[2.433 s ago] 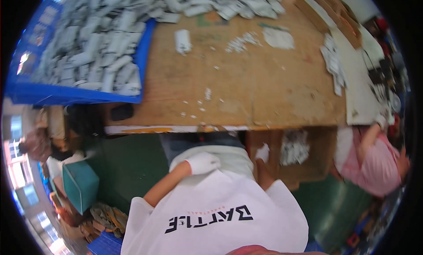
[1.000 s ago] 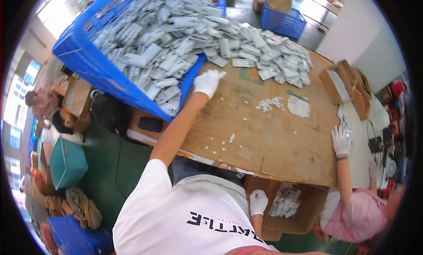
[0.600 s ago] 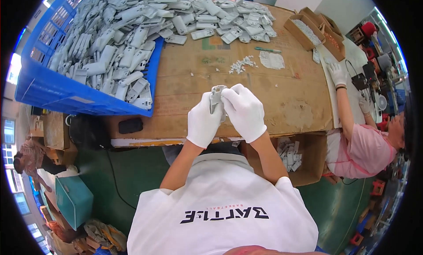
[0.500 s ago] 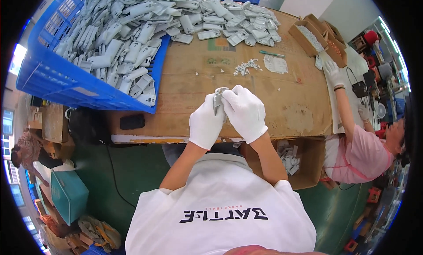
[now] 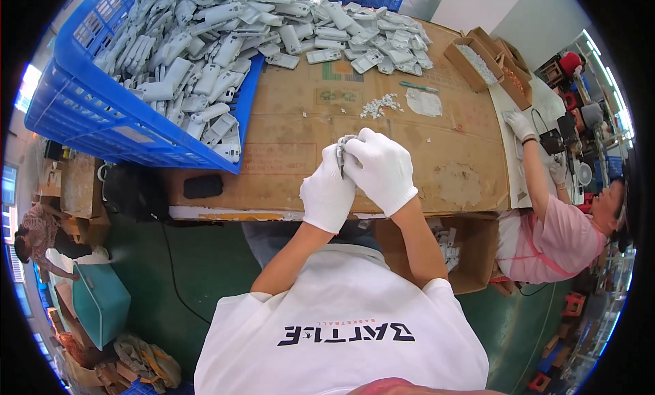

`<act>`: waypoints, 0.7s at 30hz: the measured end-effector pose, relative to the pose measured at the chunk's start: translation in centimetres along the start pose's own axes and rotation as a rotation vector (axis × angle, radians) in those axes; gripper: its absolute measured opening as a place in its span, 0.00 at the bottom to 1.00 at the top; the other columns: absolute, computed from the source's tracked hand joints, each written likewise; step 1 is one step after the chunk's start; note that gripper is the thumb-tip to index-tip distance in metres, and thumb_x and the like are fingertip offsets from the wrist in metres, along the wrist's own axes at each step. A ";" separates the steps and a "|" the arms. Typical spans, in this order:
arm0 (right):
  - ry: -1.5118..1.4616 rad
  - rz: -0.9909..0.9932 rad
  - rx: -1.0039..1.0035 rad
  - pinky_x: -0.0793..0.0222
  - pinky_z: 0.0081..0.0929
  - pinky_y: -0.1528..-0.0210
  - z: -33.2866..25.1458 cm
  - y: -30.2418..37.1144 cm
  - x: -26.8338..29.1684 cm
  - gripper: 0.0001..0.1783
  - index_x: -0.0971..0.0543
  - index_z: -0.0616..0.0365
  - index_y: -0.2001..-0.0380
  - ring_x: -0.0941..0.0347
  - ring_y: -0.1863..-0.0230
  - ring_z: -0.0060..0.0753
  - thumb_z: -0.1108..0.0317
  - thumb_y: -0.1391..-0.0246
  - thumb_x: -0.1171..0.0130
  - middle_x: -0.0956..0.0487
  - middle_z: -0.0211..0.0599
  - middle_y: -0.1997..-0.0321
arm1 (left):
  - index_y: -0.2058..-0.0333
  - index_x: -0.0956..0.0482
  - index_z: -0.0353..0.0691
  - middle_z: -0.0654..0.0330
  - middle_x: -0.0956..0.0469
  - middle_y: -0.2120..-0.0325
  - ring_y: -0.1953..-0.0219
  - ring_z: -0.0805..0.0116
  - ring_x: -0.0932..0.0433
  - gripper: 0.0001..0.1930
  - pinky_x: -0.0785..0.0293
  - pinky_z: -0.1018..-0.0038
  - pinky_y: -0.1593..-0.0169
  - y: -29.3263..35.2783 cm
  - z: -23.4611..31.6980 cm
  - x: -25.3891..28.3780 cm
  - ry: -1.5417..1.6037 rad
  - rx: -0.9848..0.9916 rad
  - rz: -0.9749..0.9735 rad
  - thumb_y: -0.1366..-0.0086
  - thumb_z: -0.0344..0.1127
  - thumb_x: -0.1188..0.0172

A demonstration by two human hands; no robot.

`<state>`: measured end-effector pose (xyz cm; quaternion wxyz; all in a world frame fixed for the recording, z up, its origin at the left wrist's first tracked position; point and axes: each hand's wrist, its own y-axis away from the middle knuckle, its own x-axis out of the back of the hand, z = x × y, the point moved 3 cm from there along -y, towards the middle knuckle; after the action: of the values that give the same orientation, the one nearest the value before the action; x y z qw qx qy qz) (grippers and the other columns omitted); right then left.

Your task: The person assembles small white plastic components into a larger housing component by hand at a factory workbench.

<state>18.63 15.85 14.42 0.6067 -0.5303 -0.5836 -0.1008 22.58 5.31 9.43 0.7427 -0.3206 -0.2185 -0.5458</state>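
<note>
A large blue slatted plastic crate (image 5: 102, 115) fills the upper left of the frame, tipped open toward the table and heaped with pale grey flat plastic casings (image 5: 198, 67) that spill across the top centre. In the upper right, small open brown cardboard boxes (image 5: 477, 57) hold tiny white pieces, too small to make out. Another cardboard box (image 5: 471, 255) sits under the table edge at right of centre, its contents mostly hidden.

The worn cardboard-covered wooden tabletop (image 5: 423, 156) spans the middle; a green floor shows below it. A small pile of white scraps (image 5: 379, 106) lies in the upper centre.

At centre frame, the white-gloved left hand (image 5: 328, 193) and white-gloved right hand (image 5: 382, 170) press together, both closed around one small grey casing piece (image 5: 341, 151), held just above the table's near edge; the gloves cover most of it.

A person in pink (image 5: 559, 231) works at the right edge, partly cut off.
</note>
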 end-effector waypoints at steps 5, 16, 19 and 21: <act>0.010 -0.009 -0.104 0.29 0.32 0.73 0.1 0.4 0.3 0.06 0.23 0.50 0.79 0.25 0.73 0.34 0.66 0.54 0.36 0.27 0.30 0.75 | 0.52 0.30 0.46 0.52 0.19 0.75 0.75 0.50 0.18 0.16 0.23 0.61 0.74 0.5 -0.2 -0.6 -0.055 -0.032 0.050 0.37 0.35 0.39; -0.692 -0.241 -0.464 0.24 0.26 0.60 3.9 -0.2 0.2 0.11 0.20 0.58 0.62 0.18 0.64 0.30 0.69 0.50 0.33 0.18 0.35 0.66 | 0.55 0.25 0.46 0.58 0.18 0.69 0.71 0.60 0.17 0.13 0.23 0.68 0.71 0.0 -0.2 0.4 0.018 -0.319 0.167 0.38 0.32 0.36; -0.786 -0.377 -0.355 0.24 0.24 0.57 4.0 -0.1 -0.6 0.16 0.20 0.60 0.56 0.19 0.62 0.25 0.69 0.48 0.34 0.16 0.37 0.63 | 0.52 0.25 0.44 0.56 0.18 0.66 0.67 0.57 0.17 0.17 0.22 0.66 0.67 0.0 -0.4 0.1 0.047 -0.337 0.135 0.40 0.31 0.34; -0.641 -0.253 -0.385 0.25 0.24 0.58 3.4 0.0 -0.7 0.15 0.19 0.62 0.57 0.20 0.64 0.24 0.70 0.48 0.34 0.17 0.36 0.65 | 0.49 0.26 0.41 0.51 0.18 0.62 0.63 0.53 0.17 0.20 0.21 0.65 0.61 -0.3 -0.7 0.0 0.234 -0.195 0.052 0.39 0.31 0.36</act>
<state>16.43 18.07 13.04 0.2659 -0.5629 -0.7746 -0.1113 22.31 4.76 8.99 0.7422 -0.3309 -0.0680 -0.5788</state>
